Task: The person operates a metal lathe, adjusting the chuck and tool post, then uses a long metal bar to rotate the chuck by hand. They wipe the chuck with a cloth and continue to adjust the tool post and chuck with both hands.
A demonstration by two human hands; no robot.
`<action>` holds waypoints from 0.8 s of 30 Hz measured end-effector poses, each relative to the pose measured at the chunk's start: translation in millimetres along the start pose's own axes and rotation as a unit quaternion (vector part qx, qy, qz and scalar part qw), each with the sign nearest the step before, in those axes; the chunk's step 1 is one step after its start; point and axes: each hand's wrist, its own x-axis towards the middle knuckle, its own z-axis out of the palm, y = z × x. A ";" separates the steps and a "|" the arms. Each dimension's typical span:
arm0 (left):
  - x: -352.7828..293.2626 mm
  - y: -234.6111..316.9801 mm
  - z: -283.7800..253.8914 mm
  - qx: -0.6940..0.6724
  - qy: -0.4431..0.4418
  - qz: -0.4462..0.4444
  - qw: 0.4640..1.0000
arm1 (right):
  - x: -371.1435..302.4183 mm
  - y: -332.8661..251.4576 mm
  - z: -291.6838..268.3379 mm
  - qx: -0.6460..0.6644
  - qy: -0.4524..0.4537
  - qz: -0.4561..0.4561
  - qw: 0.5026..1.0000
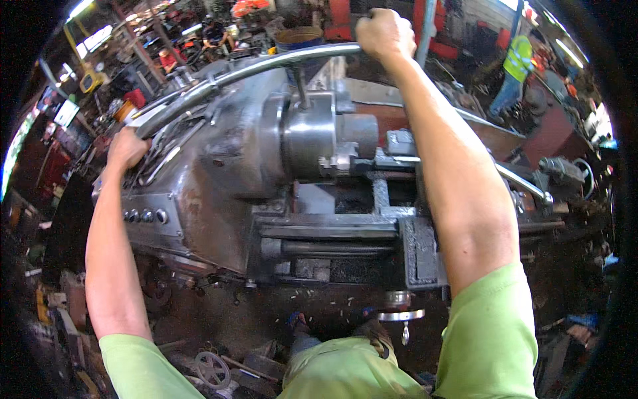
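Observation:
A long steel bar [266, 61] runs above the grey metal lathe [229, 153]. My right hand [387, 34] is closed in a fist around its far right end. My left hand [126, 149] is wrapped around the bar's near left end, beside the headstock. From the bar a short stem [301, 86] reaches down to the lathe's round chuck [310, 130], like a chuck key. A thick cylindrical metal piece [361, 132] sits in the chuck's jaws. Whether the stem is seated in the chuck is hard to make out.
A toolpost [401, 141] stands right of the chuck, above the bed rails [329, 230]. Below the carriage hangs a handwheel [401, 315]. Loose metal rods [174, 151] lie on the headstock near my left hand. A person in a yellow vest [518, 61] stands far right.

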 end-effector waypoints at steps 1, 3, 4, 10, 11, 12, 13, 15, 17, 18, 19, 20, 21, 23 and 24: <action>1.8 -0.6 1.9 -0.002 0.000 -0.021 1.000 | -0.1 -0.1 -0.7 -0.008 0.009 -0.009 1.000; 1.4 -0.5 0.8 0.032 -0.024 -0.035 0.999 | -0.2 0.4 -2.4 -0.020 -0.002 -0.058 0.998; -2.2 -0.4 -1.8 0.019 -0.016 -0.025 0.999 | -0.6 1.6 -2.2 -0.003 0.018 -0.065 0.998; -32.7 15.2 -17.8 -0.018 -0.029 -0.069 0.997 | 17.5 2.9 9.3 0.047 0.000 -0.063 0.997; -37.3 17.4 -17.9 -0.021 -0.033 -0.073 0.997 | 21.1 4.0 8.8 0.032 -0.015 -0.065 0.997; -42.8 14.9 -21.2 -0.020 -0.032 -0.081 0.996 | 23.5 -0.2 13.0 0.043 -0.010 -0.061 0.997; -41.7 16.2 -23.3 0.031 -0.057 -0.110 0.992 | 26.3 0.9 9.2 0.045 -0.041 -0.066 0.996; -40.8 14.9 -20.6 -0.027 -0.023 -0.083 0.996 | 27.1 1.0 11.5 0.028 -0.022 -0.076 0.996; -39.5 11.3 -19.4 -0.023 -0.042 -0.057 0.997 | 26.2 1.6 13.7 0.034 -0.012 -0.076 0.996; -39.1 12.1 -17.4 0.001 -0.043 -0.069 0.997 | 22.7 2.9 16.1 0.043 -0.010 -0.058 0.997; -39.3 12.5 -17.4 -0.002 -0.044 -0.084 0.995 | 24.0 4.0 15.7 0.045 -0.013 -0.063 0.997; -39.0 15.4 -17.0 -0.002 -0.050 -0.101 0.994 | 23.2 4.9 17.4 0.034 -0.015 -0.047 0.998; -45.5 16.1 -18.3 -0.042 -0.042 -0.097 0.993 | 23.5 5.4 18.8 0.060 -0.010 -0.035 0.998; -52.6 23.1 -21.3 -0.022 -0.039 -0.105 0.993 | 24.1 5.3 19.7 0.085 0.004 -0.083 0.993; -62.6 26.9 -23.2 0.018 -0.003 -0.136 0.990 | 27.7 5.0 17.3 0.089 -0.006 -0.086 0.992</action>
